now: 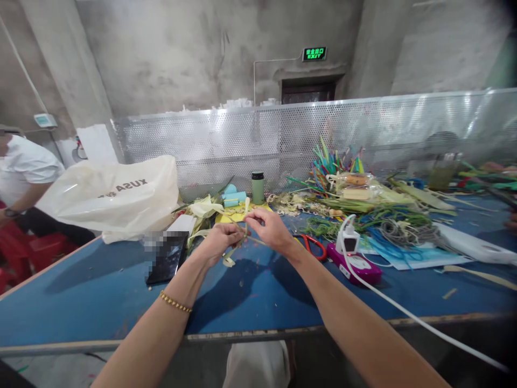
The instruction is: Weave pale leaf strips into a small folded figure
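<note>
Both my hands are raised over the blue table (pixel 100 302), close together. My left hand (pixel 220 240) is closed, pinching pale yellow-green leaf strips (pixel 236 245) that hang and curl below it. My right hand (pixel 269 229) is also closed, with fingertips pinched on the upper ends of the same strips. A gold bead bracelet (pixel 174 302) sits on my left wrist. Red-handled scissors (pixel 313 245) lie on the table just right of my right hand.
A dark phone (pixel 167 257) lies at the left, beside a large white plastic bag (pixel 115 196). A green flask (pixel 257 188), a magenta power strip (pixel 357 267) with white cable, and heaps of leaves and coloured strips (pixel 363 199) fill the right. A person in white (pixel 24 178) sits far left.
</note>
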Demonstrator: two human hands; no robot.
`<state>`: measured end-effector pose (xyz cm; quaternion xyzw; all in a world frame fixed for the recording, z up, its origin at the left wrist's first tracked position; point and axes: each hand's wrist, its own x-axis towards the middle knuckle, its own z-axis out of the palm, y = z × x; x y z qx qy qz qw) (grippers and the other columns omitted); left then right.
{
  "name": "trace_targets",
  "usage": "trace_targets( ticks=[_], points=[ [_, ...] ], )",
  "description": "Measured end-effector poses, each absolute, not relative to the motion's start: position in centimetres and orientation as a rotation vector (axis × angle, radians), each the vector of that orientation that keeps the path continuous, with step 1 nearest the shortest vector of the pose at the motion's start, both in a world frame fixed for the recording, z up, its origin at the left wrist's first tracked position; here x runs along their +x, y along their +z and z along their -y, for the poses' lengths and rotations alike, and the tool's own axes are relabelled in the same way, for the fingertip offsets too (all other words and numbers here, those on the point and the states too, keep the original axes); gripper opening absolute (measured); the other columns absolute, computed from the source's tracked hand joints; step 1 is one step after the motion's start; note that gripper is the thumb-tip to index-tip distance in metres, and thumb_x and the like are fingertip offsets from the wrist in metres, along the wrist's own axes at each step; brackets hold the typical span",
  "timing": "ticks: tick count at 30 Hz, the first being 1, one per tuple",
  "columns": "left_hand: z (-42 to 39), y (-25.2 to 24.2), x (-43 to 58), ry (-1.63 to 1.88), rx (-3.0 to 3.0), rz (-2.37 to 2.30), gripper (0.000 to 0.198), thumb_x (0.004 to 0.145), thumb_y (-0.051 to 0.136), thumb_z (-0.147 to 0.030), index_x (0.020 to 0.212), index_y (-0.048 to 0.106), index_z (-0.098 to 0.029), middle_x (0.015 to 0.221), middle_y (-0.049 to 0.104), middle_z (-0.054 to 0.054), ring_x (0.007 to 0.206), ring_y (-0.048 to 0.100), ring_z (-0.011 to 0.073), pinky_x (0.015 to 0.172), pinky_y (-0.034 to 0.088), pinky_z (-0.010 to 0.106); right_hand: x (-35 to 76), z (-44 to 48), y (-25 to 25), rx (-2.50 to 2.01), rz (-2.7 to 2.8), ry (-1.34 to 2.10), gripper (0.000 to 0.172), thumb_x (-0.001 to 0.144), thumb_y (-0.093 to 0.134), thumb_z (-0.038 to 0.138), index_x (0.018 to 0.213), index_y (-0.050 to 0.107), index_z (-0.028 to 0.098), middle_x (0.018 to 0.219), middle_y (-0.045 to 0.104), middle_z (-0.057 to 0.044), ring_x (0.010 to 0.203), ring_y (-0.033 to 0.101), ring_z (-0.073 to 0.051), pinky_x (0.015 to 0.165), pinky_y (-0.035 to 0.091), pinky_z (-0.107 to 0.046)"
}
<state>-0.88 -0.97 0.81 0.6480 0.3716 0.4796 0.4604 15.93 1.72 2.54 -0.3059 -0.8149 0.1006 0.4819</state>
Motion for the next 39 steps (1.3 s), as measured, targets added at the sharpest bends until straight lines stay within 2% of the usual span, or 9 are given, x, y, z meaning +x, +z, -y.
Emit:
trace_targets(
  ticks=[3,6,12,17,21,24,39],
  points=[
    [0.9,0.7,-0.7,1.14,1.612,-0.913,0.024,0.065,0.072,-0.032,0.059,0.065,-0.01,0.054,0.057,0.002,0.05,0.042,0.0081,0.052,0.029,0.024,15.8,-1.6,2.3,-0.697,2.084,0.189,0.011,0.08,0.062,0.023,0.082,0.07,0.016,0.076,0.058,-0.003,0.068,0.05,-0.012,0.066,0.038,-0.024],
    [0.9,0.7,-0.7,1.122,1.606,-0.939,0.024,0.064,0.073,-0.033,0.061,0.066,-0.009,0.052,0.056,0.002,0.048,0.042,0.0082,0.051,0.029,0.024,15.9,-1.7,2.2,-0.712,2.096,0.194,0.005,0.076,0.065,0.018,0.073,0.068,0.016,0.07,0.053,0.0,0.065,0.047,-0.011,0.064,0.036,-0.024],
    [1.0,0.9,-0.9,1.13,1.521,-0.886,0.027,0.065,0.073,-0.035,0.065,0.066,-0.01,0.06,0.061,0.003,0.052,0.046,0.0084,0.054,0.031,0.024,16.3,-1.8,2.5,-0.686,2.092,0.258,0.012,0.076,0.062,0.017,0.065,0.057,0.015,0.064,0.049,0.003,0.062,0.042,-0.01,0.061,0.033,-0.022],
    [1.0,1.0,-0.7,1.136,1.479,-0.888,0.028,0.064,0.075,-0.036,0.065,0.065,-0.01,0.057,0.058,0.002,0.051,0.045,0.0078,0.053,0.03,0.023,16.1,-1.8,2.2,-0.739,2.068,0.291,0.014,0.079,0.06,0.022,0.068,0.056,0.016,0.062,0.052,0.003,0.06,0.044,-0.01,0.058,0.032,-0.022],
    [0.6,0.5,-0.4,1.214,1.467,-0.951,0.027,0.059,0.078,-0.033,0.068,0.067,-0.01,0.062,0.062,0.004,0.051,0.045,0.008,0.052,0.031,0.024,15.9,-2.0,1.9,-0.783,2.039,0.235,0.011,0.078,0.061,0.022,0.069,0.057,0.016,0.063,0.056,0.002,0.059,0.046,-0.01,0.058,0.032,-0.022],
    [0.4,0.1,0.0,1.279,1.441,-0.946,0.027,0.057,0.079,-0.033,0.065,0.066,-0.011,0.057,0.059,0.002,0.051,0.045,0.0083,0.052,0.031,0.024,15.7,-2.2,1.7,-0.793,2.025,0.177,0.011,0.077,0.061,0.02,0.068,0.056,0.016,0.063,0.057,0.002,0.059,0.046,-0.01,0.059,0.032,-0.023],
    [1.0,0.4,0.3,1.2,1.612,-0.852,0.013,0.063,0.068,-0.023,0.06,0.061,-0.013,0.057,0.054,-0.001,0.055,0.044,0.0089,0.058,0.033,0.025,15.2,-1.6,1.3,-0.815,1.945,0.152,0.009,0.077,0.058,0.016,0.069,0.054,0.018,0.064,0.057,0.001,0.061,0.047,-0.011,0.06,0.033,-0.024]
  ],
)
